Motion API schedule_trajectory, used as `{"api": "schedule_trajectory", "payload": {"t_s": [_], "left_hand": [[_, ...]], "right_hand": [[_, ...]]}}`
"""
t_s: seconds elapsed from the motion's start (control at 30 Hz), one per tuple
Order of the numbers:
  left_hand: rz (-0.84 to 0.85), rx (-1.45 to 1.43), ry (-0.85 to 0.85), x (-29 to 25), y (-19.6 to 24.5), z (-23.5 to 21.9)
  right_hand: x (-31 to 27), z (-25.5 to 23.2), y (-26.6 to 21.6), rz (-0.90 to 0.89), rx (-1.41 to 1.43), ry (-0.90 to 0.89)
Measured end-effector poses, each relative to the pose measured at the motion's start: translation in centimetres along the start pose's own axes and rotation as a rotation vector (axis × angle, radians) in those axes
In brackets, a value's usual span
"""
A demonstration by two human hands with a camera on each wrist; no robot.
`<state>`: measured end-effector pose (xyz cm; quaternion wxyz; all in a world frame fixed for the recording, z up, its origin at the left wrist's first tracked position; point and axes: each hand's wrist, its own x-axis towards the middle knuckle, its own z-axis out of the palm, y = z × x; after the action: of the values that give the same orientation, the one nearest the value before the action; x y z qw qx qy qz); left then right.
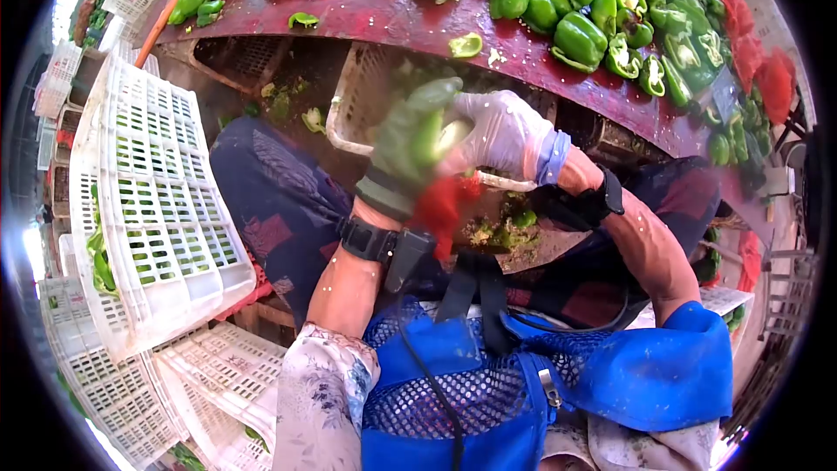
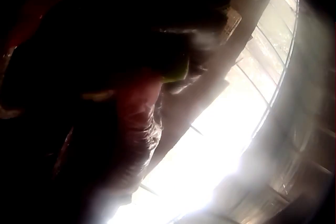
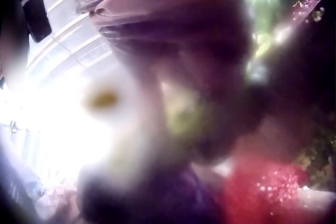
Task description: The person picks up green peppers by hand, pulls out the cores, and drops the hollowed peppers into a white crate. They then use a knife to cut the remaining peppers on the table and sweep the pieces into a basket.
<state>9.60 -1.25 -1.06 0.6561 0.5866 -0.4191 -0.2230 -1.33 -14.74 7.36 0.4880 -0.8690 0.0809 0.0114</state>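
Over the person's lap, the left hand (image 1: 392,144), in a dark green glove, grips a green bell pepper (image 1: 427,138), its pale cut side turned toward the other hand. The right hand (image 1: 506,133), in a thin translucent glove with a blue band at the wrist, is curled against the pepper, its fingers right at the pale opening. Both hands are slightly blurred in the head view. A red mesh cloth (image 1: 446,209) hangs just below them. In the dark left wrist view, the gloved right hand (image 2: 139,124) meets a sliver of green. The right wrist view is mostly blur and glare.
A red tabletop (image 1: 366,4) ahead bears a heap of cut green peppers (image 1: 558,0). A white crate (image 1: 353,105) sits below its edge, with pepper scraps (image 1: 514,218) nearby. At left, a tilted white crate (image 1: 161,209) holds green pieces, with more crates stacked around it.
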Motion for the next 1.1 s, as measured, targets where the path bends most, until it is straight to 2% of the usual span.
{"api": "schedule_trajectory", "payload": {"t_s": [0.03, 0.13, 0.17, 0.27, 0.3, 0.33, 0.4, 0.43, 0.47, 0.5, 0.57, 0.6, 0.63, 0.67, 0.7, 0.77, 0.83, 0.87, 0.93, 1.03, 1.07, 1.1], "left_hand": [[-0.014, -0.01, 0.007, -0.2, 0.0, 0.2], [-0.093, -0.122, 0.036, -0.5, 0.6, 0.7], [-0.135, -0.2, 0.064, -0.5, 0.8, 0.8], [-0.256, -0.465, 0.177, -0.1, 1.5, 1.0], [-0.3, -0.599, 0.202, 0.0, 1.9, 0.9], [-0.354, -0.77, 0.221, 0.0, 2.1, 0.6], [-0.512, -1.374, 0.143, 0.0, 5.2, 0.0], [-0.582, -1.516, 0.119, -0.5, 5.5, -0.3], [-0.564, -1.504, 0.117, -1.1, 5.3, -0.5], [-0.534, -1.462, 0.122, -1.8, 4.9, -0.9], [-0.481, -1.352, 0.142, -2.8, 3.9, -1.3], [-0.449, -1.295, 0.161, -3.0, 3.7, -1.4], [-0.419, -1.235, 0.184, -3.1, 3.5, -1.5], [-0.385, -1.186, 0.206, -2.9, 3.5, -1.3], [-0.343, -1.125, 0.233, -2.4, 3.4, -1.1], [-0.249, -0.982, 0.276, -1.5, 3.6, -0.6], [-0.164, -0.825, 0.3, -0.6, 3.7, 0.1], [-0.133, -0.769, 0.308, -0.4, 3.8, 0.5], [-0.13, -0.726, 0.332, 0.0, 3.7, 1.3], [-0.254, -0.794, 0.335, -0.2, 2.9, 2.2], [-0.295, -0.823, 0.323, -0.3, 2.3, 2.4], [-0.221, -0.655, 0.318, -0.3, 1.8, 2.5]], "right_hand": [[-0.1, 0.2, -0.1, 0.021, 0.029, 0.011], [-0.3, 0.3, -1.1, 0.014, -0.15, 0.068], [-0.7, 0.6, -0.9, -0.091, -0.128, 0.155], [-0.8, 0.5, -1.1, -0.404, -0.38, 0.317], [-0.8, 0.3, -1.8, -0.408, -0.607, 0.388], [-0.3, -0.4, -2.6, -0.085, -0.783, 0.236], [-0.4, -2.0, -2.7, -0.234, -0.623, 0.643], [-0.4, -3.1, -2.6, -0.298, -0.526, 0.755], [-0.6, -4.1, -2.4, -0.36, -0.424, 0.862], [-1.1, -4.7, -2.1, -0.331, -0.389, 0.839], [-0.6, -5.1, 2.4, -0.237, -0.665, 0.713], [-0.1, -4.8, 2.2, -0.187, -0.797, 0.651], [-0.7, -4.6, 1.8, -0.111, -0.699, 0.517], [-0.7, -3.9, 0.4, -0.255, -0.639, 0.508], [-1.0, -2.9, 0.2, -0.229, -0.298, 0.42], [-1.3, -0.8, -0.6, -0.265, -0.096, 0.348], [-1.6, 0.8, -1.5, -0.348, -0.361, 0.344], [-2.1, 1.0, -2.8, -0.232, -0.416, 0.288], [-1.8, 1.2, -2.7, -0.111, -0.5, 0.196], [-0.9, 1.6, -0.9, -0.262, -0.646, 0.037], [-0.8, 1.4, -0.2, -0.296, -0.596, 0.045], [-0.9, 1.0, 0.6, -0.332, -0.545, 0.053]]}}
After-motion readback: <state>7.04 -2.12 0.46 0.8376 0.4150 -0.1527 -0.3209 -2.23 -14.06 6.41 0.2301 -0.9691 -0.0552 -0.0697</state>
